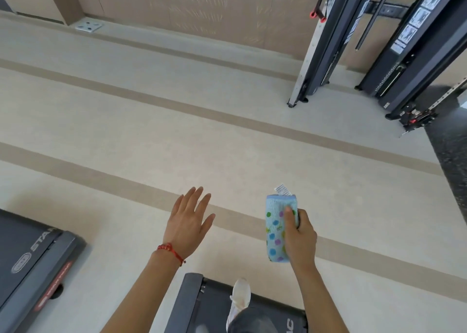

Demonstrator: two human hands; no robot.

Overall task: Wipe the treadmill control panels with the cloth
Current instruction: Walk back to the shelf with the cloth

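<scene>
My right hand [300,234] grips a folded light-blue cloth [276,227] with coloured dots and a white tag at its top, held out over the beige floor. My left hand [188,222] is stretched forward with straight, spread fingers and holds nothing; a red bracelet circles its wrist. No treadmill control panel shows in the head view. Only the rear ends of two treadmill decks appear: one [35,264] at the lower left, one [202,305] under my white shoe at the bottom centre.
Beige floor with darker stripes [227,120] fills the middle. Black gym machine frames [409,62] stand at the upper right beside a dark rubber mat [452,160]. A floor socket plate [89,26] lies near the far wall.
</scene>
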